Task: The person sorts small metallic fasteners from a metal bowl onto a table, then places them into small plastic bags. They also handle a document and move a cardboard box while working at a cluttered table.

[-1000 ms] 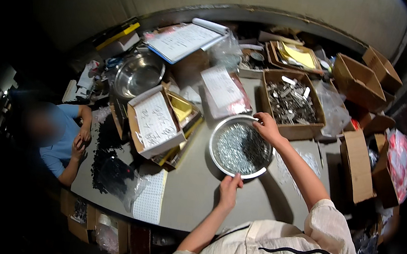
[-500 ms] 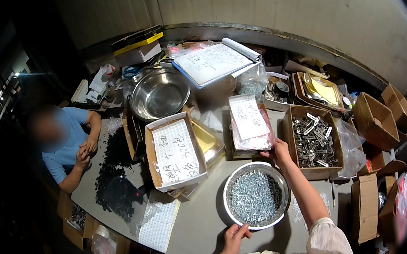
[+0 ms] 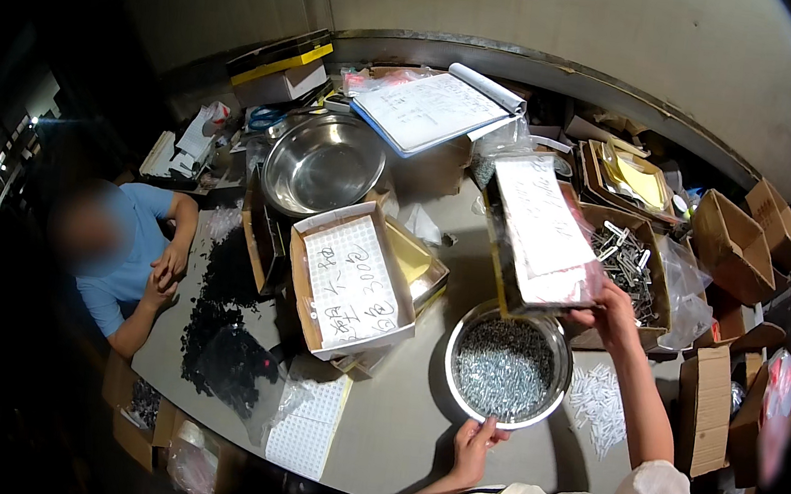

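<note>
My right hand [image 3: 610,313] grips the near right corner of a dark, yellow-edged box [image 3: 504,289]. The box is raised and tilted, with pinkish plastic bags and a handwritten white sheet [image 3: 547,216] on top. It overlaps the far rim of a steel bowl [image 3: 452,375] and part of a carton of metal clips [image 3: 630,264]. Small shiny metal pins [image 3: 503,372] fill the bowl. At the bowl's near rim, my left hand [image 3: 473,446] pinches the edge with thumb and fingers. Small white plastic pieces [image 3: 599,405] lie loose beside the bowl, close to my right forearm.
Left of the bowl stands a stacked open carton [image 3: 353,281] with a marked sheet inside. Behind it are an empty steel basin [image 3: 325,166] and a clipboard [image 3: 435,113]. Black parts [image 3: 211,324] lie before a seated person [image 3: 136,256]. Cardboard boxes [image 3: 733,242] crowd the right.
My right hand has lifted the dark box off the table and carried it right, over the bowl's far rim. More white plastic pieces show. My left hand stays at the bowl's rim.
</note>
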A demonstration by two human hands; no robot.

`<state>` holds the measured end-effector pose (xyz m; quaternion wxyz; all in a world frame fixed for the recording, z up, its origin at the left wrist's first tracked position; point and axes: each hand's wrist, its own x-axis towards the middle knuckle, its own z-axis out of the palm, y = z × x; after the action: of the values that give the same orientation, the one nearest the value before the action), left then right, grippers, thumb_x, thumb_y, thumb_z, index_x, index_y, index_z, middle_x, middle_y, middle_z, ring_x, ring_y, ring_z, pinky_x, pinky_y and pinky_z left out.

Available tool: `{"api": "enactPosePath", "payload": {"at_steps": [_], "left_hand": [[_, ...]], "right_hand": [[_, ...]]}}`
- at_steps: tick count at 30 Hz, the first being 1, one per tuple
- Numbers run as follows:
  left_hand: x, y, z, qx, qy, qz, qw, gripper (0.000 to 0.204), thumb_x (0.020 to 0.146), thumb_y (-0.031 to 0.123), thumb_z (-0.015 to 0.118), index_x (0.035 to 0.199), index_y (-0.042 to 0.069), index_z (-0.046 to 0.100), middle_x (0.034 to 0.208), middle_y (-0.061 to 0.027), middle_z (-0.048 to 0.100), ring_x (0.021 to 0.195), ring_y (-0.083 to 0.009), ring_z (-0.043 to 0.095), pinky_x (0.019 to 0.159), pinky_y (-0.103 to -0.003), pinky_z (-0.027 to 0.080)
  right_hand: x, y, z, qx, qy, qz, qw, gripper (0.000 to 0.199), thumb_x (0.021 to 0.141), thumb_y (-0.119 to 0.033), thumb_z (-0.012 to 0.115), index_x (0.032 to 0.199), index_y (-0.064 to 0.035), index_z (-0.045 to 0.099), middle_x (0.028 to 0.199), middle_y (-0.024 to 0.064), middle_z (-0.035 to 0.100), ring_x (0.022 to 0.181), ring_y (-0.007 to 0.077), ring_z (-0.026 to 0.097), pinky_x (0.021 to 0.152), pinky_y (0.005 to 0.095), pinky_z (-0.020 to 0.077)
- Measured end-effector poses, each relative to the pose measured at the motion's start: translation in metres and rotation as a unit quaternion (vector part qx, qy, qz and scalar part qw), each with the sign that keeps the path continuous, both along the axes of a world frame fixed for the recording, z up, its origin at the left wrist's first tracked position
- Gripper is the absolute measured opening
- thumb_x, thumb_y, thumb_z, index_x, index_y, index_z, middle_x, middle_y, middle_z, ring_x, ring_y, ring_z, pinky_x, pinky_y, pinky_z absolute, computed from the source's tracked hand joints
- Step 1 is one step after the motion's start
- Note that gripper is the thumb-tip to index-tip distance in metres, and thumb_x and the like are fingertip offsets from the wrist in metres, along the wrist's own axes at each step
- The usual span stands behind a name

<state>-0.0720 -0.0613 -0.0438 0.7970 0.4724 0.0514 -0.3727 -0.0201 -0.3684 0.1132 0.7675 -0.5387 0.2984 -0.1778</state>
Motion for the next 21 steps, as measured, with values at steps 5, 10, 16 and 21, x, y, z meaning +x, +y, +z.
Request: {"api": "enactPosePath", "payload": {"at_steps": [5,10,16,21], "left_hand": [[0.038,-0.043,-0.038,0.002,-0.066,0.037,0.997,0.023,0.099,0.024,0.061,0.084,0.006,0.06,0.078,-0.0049,0.068,0.069,-0.0097,0.057,0.066,-0.027,0.042],[0.12,-0.077,-0.009,-0.004,-0.026,0.094,0.995,0.021,0.102,0.022,0.058,0.084,0.01,0.055,0.077,0.0052,0.05,0.069,-0.0052,0.046,0.064,-0.026,0.045],[0.175,-0.112,0.055,0.037,-0.13,0.071,0.988,0.023,0.102,0.018,0.057,0.08,0.009,0.053,0.068,0.0026,0.049,0.059,-0.0074,0.043,0.055,-0.025,0.036],[0.254,-0.142,-0.009,-0.075,-0.054,0.044,0.995,0.016,0.1,0.017,0.06,0.092,0.003,0.057,0.079,-0.0047,0.059,0.067,-0.0112,0.054,0.058,-0.026,0.043]], "right_hand": [[-0.074,0.014,0.031,-0.018,0.01,-0.013,1.0,0.056,0.081,-0.001,0.044,0.136,0.0068,0.05,0.108,0.0195,0.067,0.082,0.029,0.074,0.068,0.0363,0.0667],[-0.138,0.036,0.029,-0.004,0.039,-0.055,0.998,0.058,0.079,-0.001,0.044,0.137,0.0036,0.049,0.103,0.0176,0.069,0.075,0.0278,0.073,0.064,0.0374,0.0663],[-0.19,0.061,-0.005,0.038,0.04,-0.105,0.993,0.056,0.078,-0.001,0.046,0.133,0.0061,0.051,0.104,0.0172,0.067,0.075,0.0289,0.073,0.063,0.0409,0.0665],[-0.178,0.082,-0.022,0.036,0.023,-0.083,0.996,0.06,0.076,0.001,0.046,0.136,0.0063,0.051,0.11,0.017,0.066,0.083,0.0284,0.073,0.066,0.0409,0.067]]}}
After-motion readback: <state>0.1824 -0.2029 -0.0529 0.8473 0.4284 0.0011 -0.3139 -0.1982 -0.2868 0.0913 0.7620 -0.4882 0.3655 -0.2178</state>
